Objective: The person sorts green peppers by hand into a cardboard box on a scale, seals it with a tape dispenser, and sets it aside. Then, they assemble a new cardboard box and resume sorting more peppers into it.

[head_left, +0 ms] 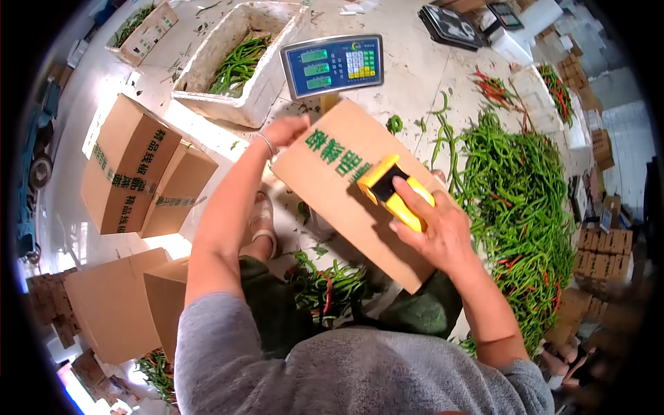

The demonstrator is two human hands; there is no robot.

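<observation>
A cardboard box (332,197) with green printed characters lies tilted across the space in front of my lap. My right hand (443,232) grips a yellow-and-black tape dispenser (398,194), which is over the box's upper face. At the box's far left edge is my left hand (285,133), its fingers closed against the cardboard and partly hidden by it. Just beyond the box stands a scale display (332,66) with lit green readouts.
A foam crate (207,104) of green peppers stands at the back left. Printed cartons (131,173) and an open carton (117,304) are on my left. A large heap of green and red peppers (519,207) covers the floor to the right. More peppers (328,287) lie between my legs.
</observation>
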